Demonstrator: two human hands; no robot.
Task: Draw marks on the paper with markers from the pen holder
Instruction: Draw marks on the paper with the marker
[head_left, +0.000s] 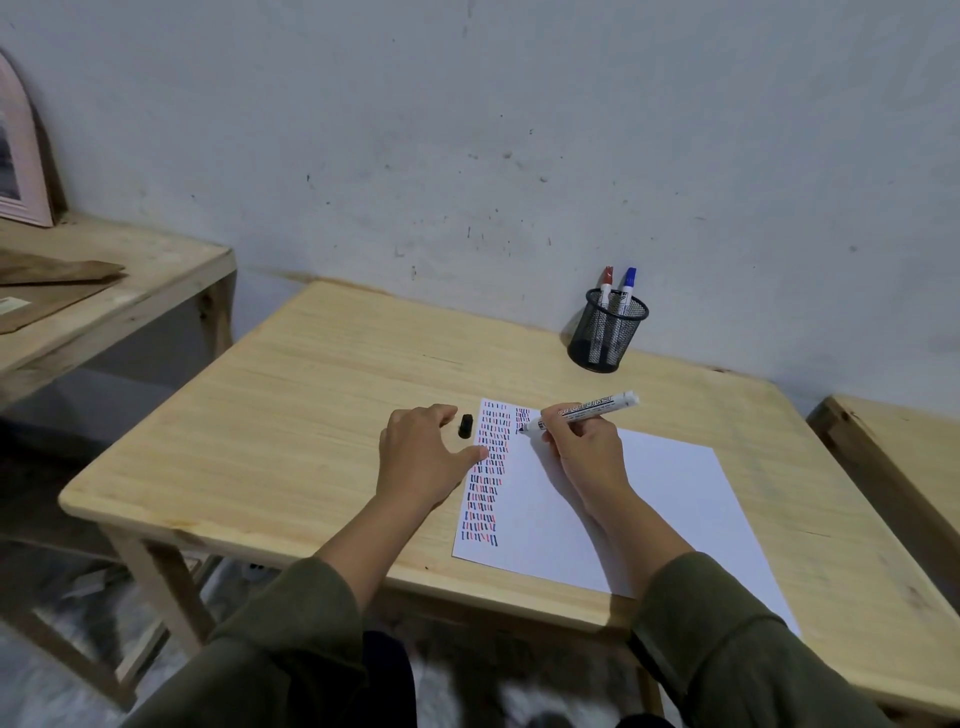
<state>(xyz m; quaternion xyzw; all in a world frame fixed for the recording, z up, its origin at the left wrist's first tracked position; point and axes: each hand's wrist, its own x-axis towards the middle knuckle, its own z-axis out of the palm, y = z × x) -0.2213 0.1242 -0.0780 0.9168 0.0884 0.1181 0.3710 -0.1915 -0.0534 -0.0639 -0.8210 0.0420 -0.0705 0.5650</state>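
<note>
A white sheet of paper (665, 499) lies on the wooden table (322, 395). Rows of short red, blue and black strokes fill its left strip, and a second column starts near the top. My right hand (587, 447) grips an uncapped white marker (584, 410) whose black tip touches the paper beside that second column. The marker's black cap (465, 425) lies on the table just left of the sheet. My left hand (423, 457) rests flat with fingers spread, its thumb pressing the paper's left edge. A black mesh pen holder (608, 335) at the back holds a red marker (606, 286) and a blue marker (628, 287).
The table stands against a grey wall. Another wooden table (130, 280) with a pink frame (21, 171) and brown boards is at the left. A third wooden surface (904, 457) sits at the right edge.
</note>
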